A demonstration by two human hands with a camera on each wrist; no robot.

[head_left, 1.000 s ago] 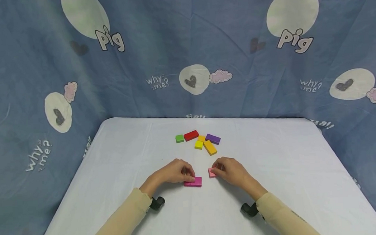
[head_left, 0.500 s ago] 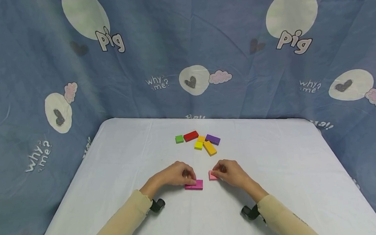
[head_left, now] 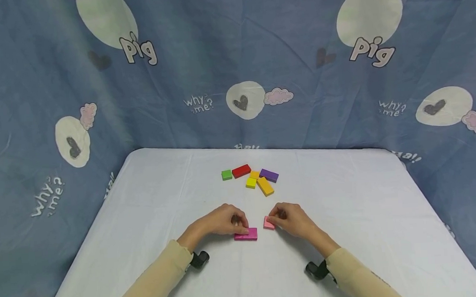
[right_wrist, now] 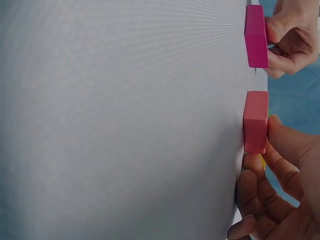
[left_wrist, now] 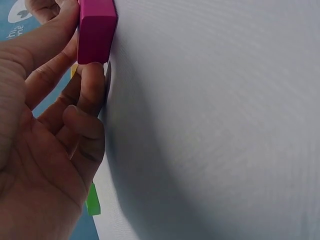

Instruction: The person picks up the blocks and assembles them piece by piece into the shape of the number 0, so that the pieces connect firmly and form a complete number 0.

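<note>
A long magenta block (head_left: 246, 234) lies flat on the white table, its long side running left to right. My left hand (head_left: 226, 220) holds it, thumb at the block's upper face and fingers behind it, as the left wrist view shows. To its right, with a small gap between, lies a short pink block (head_left: 269, 223), turned slightly askew. My right hand (head_left: 292, 218) pinches this one at its right side; in the right wrist view the thumb (right_wrist: 290, 137) touches the pink block's upper face and the fingers curl beneath and behind.
Farther back lie a green block (head_left: 227, 175), a red one (head_left: 241, 171), a purple one (head_left: 269, 175), a small orange one (head_left: 254, 174), a yellow one (head_left: 251, 183) and a long orange-yellow one (head_left: 266, 186). A blue printed cloth (head_left: 200, 69) hangs behind the table (head_left: 347, 196).
Both hands have drawn their blocks slightly nearer to me since a second ago. The pink block has since turned a little in my right hand. The blocks at the back stay put.
</note>
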